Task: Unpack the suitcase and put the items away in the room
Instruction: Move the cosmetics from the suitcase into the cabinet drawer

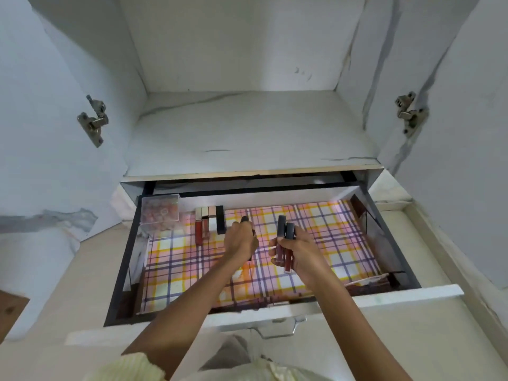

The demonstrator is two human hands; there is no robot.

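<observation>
An open drawer [406, 294] lined with plaid paper [330, 229] sits below a white cupboard shelf. Several lip gloss tubes [210, 224] lie in a row at the drawer's back left, beside a clear plastic box [160, 214] of small round items. My left hand [242, 240] hovers over the liner just right of that row and grips a dark tube whose tip shows above the fingers. My right hand [297, 251] holds two dark-capped red lip gloss tubes [284, 243] upright over the middle of the drawer. The suitcase is out of view.
The white cupboard shelf [247, 133] lies above the drawer, between open doors with metal hinges [94, 121] on both sides. The drawer's metal handle [277, 328] is at the front edge. Much of the plaid liner is bare to the right and front.
</observation>
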